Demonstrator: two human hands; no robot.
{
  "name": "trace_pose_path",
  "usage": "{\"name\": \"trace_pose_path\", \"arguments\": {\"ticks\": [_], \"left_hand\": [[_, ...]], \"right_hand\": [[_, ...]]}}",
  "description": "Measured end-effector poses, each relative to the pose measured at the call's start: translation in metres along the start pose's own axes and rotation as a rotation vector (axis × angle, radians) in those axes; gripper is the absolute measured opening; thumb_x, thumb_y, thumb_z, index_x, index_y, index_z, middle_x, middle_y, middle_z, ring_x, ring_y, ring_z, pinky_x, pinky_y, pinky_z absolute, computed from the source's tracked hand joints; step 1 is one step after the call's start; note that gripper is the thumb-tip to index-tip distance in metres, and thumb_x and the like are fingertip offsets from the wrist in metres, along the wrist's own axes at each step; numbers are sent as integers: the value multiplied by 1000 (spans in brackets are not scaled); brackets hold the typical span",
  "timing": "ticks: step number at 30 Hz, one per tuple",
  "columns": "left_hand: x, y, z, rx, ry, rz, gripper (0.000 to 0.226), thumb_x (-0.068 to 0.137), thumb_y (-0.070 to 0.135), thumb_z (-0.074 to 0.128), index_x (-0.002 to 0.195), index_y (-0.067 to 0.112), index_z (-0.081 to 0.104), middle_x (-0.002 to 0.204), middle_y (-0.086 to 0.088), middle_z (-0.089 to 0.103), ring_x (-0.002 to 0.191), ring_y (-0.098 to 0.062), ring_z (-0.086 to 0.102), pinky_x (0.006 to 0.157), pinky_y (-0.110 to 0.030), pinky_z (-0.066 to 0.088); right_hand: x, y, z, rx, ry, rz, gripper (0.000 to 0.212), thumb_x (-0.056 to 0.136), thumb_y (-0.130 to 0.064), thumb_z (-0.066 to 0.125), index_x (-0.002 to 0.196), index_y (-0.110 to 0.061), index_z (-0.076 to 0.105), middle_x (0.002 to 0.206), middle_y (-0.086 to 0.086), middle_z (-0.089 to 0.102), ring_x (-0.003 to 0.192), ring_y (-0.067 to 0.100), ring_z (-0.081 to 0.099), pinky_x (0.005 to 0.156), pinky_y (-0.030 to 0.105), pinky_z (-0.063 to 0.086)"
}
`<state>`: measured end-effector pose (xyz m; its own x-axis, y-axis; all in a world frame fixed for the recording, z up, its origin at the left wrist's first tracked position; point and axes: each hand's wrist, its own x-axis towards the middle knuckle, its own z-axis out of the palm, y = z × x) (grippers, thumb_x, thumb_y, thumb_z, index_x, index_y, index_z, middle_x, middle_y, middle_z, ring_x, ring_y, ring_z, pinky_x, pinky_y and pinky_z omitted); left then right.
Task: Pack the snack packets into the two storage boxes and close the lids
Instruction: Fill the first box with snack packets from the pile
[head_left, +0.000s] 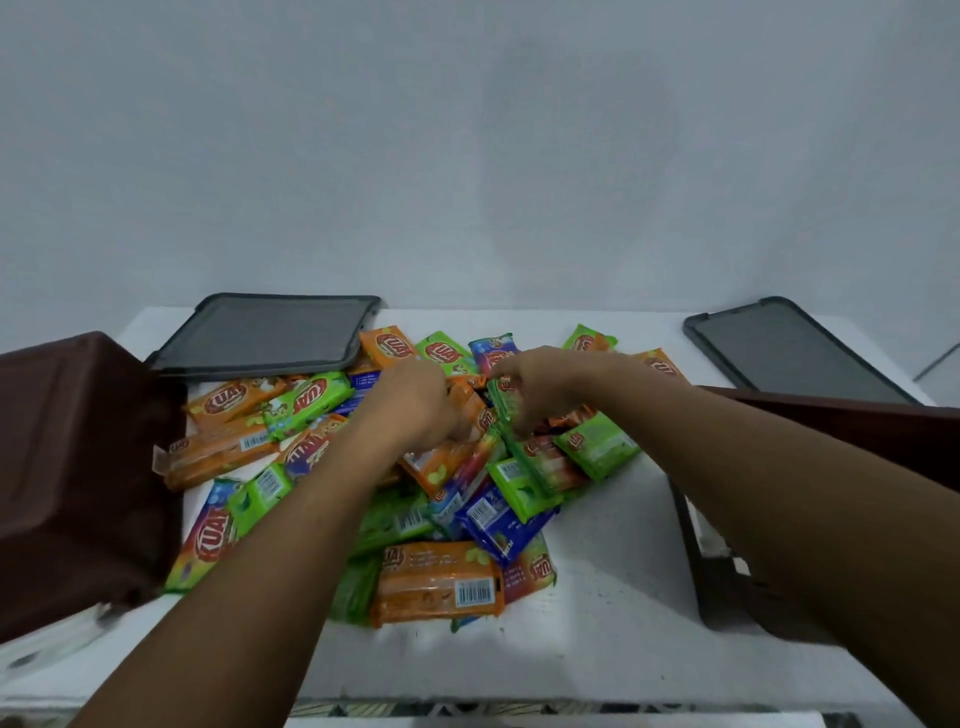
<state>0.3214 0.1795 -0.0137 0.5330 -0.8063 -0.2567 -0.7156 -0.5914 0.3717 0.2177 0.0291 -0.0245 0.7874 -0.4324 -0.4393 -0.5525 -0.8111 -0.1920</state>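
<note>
A pile of snack packets (410, 519) covers the middle of a white table (613, 597), and both hands reach into its top. The left hand (410, 400) curls its fingers round an orange packet (470, 410), and the right hand (540, 384) pinches a green packet (500, 402). An open brown storage box (78, 467) stands left of the pile and another brown box (893, 431) right of it, with a dark lid (265, 332) behind the pile's left end and a second lid (795, 353) behind its right.

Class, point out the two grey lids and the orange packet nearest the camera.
left grey lid (265, 332): head view, middle of its flat panel
right grey lid (795, 349): head view, middle of its flat panel
nearest orange packet (436, 584): head view, middle of its wrapper
</note>
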Motion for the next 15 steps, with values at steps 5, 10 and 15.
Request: {"name": "trace_pose_path", "arguments": {"ticks": [5,10,15], "left_hand": [[2,-15,-7,-383,24,73,41,76,24,84,64,15,46,54,0,42,41,-13,37,44,-25,33],[1,-28,-12,-881,101,46,15,84,20,66,86,11,54,80,-20,60,69,-28,69,69,-49,62],[-3,-29,-15,-1137,9,-8,10,93,12,61,94,13,52,96,-26,65,78,-40,74,78,-59,58]], "right_hand": [[-1,-3,3,-13,59,-14,91,71,-38,87,147,-21,40,140,9,53,119,28,54,88,35,48],[-11,-2,-9,67,109,-17,69,80,-32,80,137,-14,45,123,6,58,98,23,56,76,36,51],[-22,8,-21,294,81,81,49,82,-18,75,123,-16,47,106,10,66,79,23,70,71,41,60]]}}
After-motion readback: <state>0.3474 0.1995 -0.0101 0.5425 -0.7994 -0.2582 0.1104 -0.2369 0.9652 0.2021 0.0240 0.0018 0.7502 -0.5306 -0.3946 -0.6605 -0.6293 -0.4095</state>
